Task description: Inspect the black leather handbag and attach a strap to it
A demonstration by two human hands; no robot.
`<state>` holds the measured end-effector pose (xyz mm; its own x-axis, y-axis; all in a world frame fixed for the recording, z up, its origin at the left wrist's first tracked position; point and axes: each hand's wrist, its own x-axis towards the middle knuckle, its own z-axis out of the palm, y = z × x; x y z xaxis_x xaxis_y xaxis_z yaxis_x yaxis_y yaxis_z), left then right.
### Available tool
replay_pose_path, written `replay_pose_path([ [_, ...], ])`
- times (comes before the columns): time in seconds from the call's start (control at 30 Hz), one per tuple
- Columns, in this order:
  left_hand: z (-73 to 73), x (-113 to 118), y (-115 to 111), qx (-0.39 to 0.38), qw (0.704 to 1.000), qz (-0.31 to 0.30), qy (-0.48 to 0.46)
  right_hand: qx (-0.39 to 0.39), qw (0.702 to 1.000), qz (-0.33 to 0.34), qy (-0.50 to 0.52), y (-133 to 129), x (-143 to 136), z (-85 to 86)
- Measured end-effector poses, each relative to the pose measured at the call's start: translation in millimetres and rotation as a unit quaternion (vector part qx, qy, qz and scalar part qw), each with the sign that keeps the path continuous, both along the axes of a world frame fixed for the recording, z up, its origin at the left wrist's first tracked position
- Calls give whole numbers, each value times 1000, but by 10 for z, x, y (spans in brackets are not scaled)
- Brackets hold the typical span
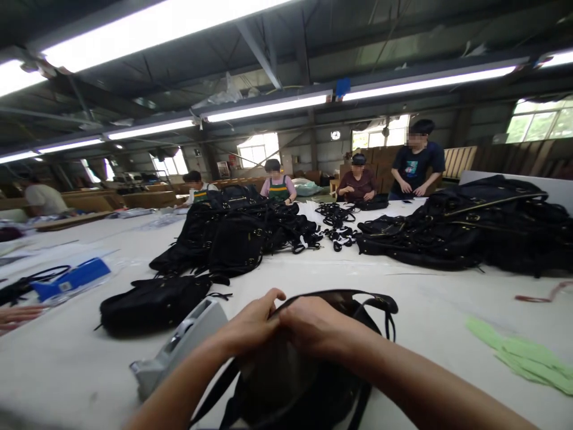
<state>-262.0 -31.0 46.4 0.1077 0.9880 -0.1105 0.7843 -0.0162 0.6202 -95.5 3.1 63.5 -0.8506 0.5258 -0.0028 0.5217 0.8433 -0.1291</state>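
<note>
Flat black bag (154,306) lies left of hands, grey device (183,343) nearer them; left hand (255,315) half-curled at rim of open black bag (304,388), fingertips hidden, can't tell grip; bag right below both hands; right hand (308,319) curled tight on its rim; green material (523,353) well right

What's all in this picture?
Open bag: 1, black, front centre
Lying bag: 1, black, front left
Bag heaps: 2, black, mid-table
Straps: many, black, between heaps
Device: 1, grey, front left
Blue object: 1, blue, left
Cloth: unclear, pale green, right
Strip: 1, reddish, right edge
Table: 1, white, beneath
Co-workers: 5, mixed clothing, background
Co-worker's hand: 1, bare, left edge
Clock: 1, white, background
Lights: several, white, overhead
Windows: several, bright, background
Left hand: 1, bare, at open bag
Right hand: 1, bare, at open bag
</note>
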Motion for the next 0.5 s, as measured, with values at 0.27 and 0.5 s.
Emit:
replay_pose_path([
  [0.27,-304,-79,-866,-50,993,107,-6,0,999,27,46,-86,142,-381],
  [0.5,-470,37,-762,11,984,164,-67,-55,998,2,5,-269,146,-559],
])
